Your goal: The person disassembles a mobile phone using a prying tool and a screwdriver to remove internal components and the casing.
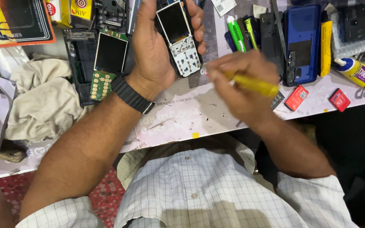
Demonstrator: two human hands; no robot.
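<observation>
Left grip (pixel 155 46) closed round an opened keypad phone (pixel 178 38); right grip (pixel 237 80) pinching a yellow-handled tool (pixel 252 84), blurred, just beside it above the bench (pixel 191 118).

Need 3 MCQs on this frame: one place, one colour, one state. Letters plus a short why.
1. Where does the blue phone lie?
A. on the table right of the right hand
B. on the cloth at the left
C. in the left hand

2. What colour is the tool handle in the right hand?
A. red
B. yellow
C. black

3. In what state is the phone in the left hand?
A. closed, keys on
B. wrapped in plastic
C. opened, keypad contacts bare

Answers: 1 A, it lies back-up on the table beyond the right hand. 2 B, the blurred handle is yellow. 3 C, no keys cover the white board below its screen.
</observation>
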